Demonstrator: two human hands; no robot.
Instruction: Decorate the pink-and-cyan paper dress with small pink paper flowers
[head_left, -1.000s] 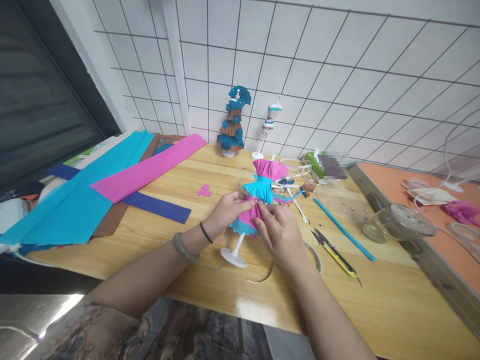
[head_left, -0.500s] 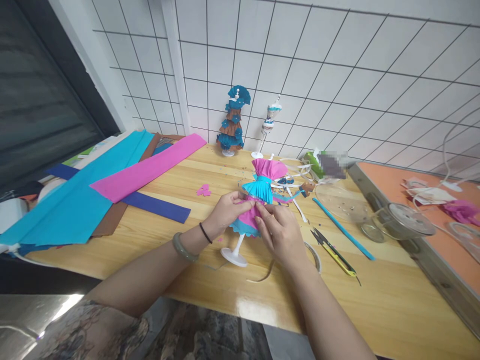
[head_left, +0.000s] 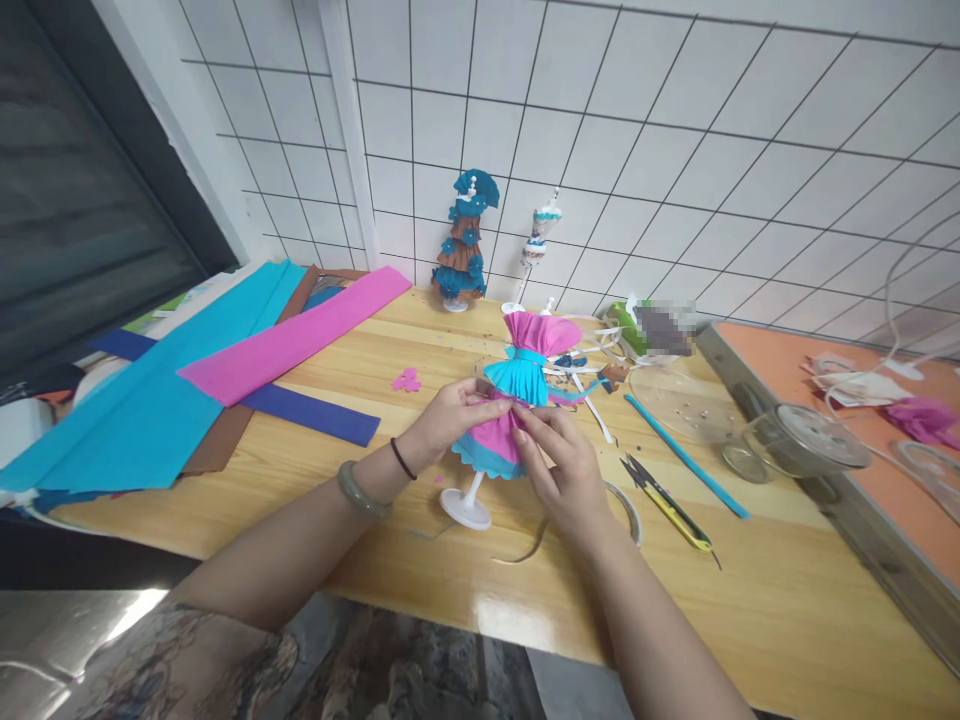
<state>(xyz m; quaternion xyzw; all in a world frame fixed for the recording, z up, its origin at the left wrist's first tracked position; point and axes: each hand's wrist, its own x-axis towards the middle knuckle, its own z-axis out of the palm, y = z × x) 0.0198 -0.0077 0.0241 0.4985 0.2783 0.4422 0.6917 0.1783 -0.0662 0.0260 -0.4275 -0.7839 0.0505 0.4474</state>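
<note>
A small dress of pleated pink and blue crepe paper (head_left: pixel 519 376) stands on a white mini mannequin stand (head_left: pixel 466 508) in the middle of the table. My left hand (head_left: pixel 465 415) pinches the pink paper skirt (head_left: pixel 491 430) from the left, thumb and fingers pressed together. From the other side, my right hand (head_left: pixel 564 460) grips the same skirt at its upper front with its fingertips. The fingertips of both hands nearly meet below the blue tier. A scalloped blue edge shows under the pink layer. Whatever lies between the fingertips is too small to make out.
Yellow-handled thread snips (head_left: pixel 667 505), a blue paper strip (head_left: pixel 686 455) and a tape roll (head_left: pixel 626 510) lie to the right. Pink scraps (head_left: pixel 406 380) and crepe sheets (head_left: pixel 300 335) lie left. A brown-and-blue dress (head_left: pixel 465 245) stands behind, near a glass mug (head_left: pixel 802 440).
My fingers shift slightly at the skirt, and my right hand's fingers spread a little. More of the pink skirt and its blue edge shows. The stand stays nearly in place.
</note>
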